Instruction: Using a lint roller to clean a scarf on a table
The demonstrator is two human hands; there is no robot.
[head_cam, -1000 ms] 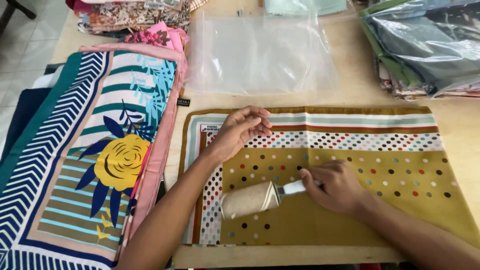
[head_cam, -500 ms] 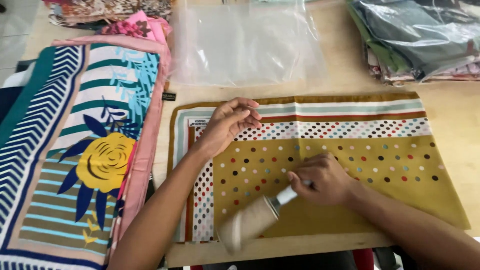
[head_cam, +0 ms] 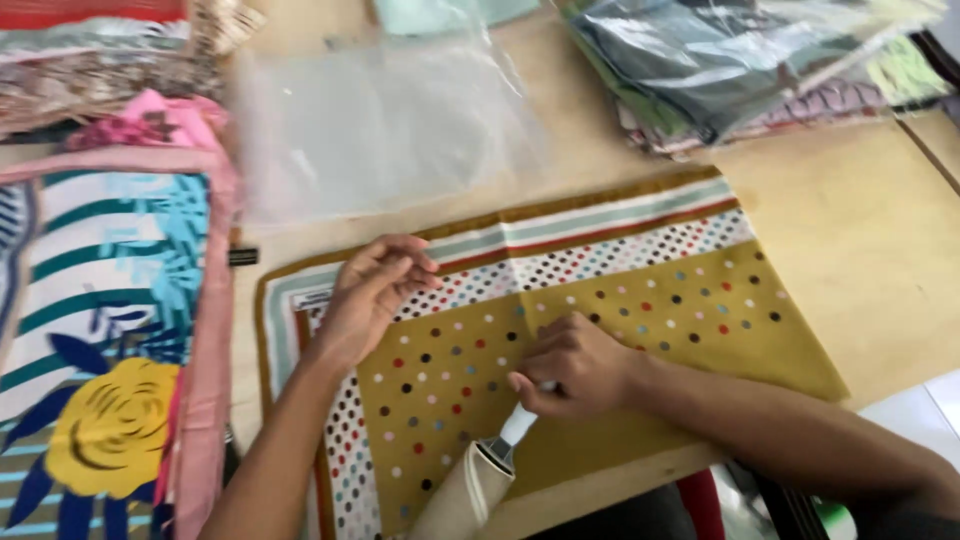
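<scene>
A wooden table is filling the view and bearing everything else. On its left side a large flowered scarf with teal stripes, a yellow bloom and a pink border is lying spread out. In the middle, near the front edge, a folded mustard scarf with coloured dots and striped bands is lying flat and slightly askew. Behind it a clear plastic bag is resting on the wood, and at the far right a stack of bagged fabrics is sitting well apart from the hands.

The left hand is pressing down on the dotted band of the mustard scarf near its left end, fingers loosely curled and gripping nothing. The right hand is lying over the middle of the same scarf, fingers closed round the white handle of a lint roller. The roller's pale drum is pointing toward the front edge of the table, over the scarf's near left corner.
</scene>
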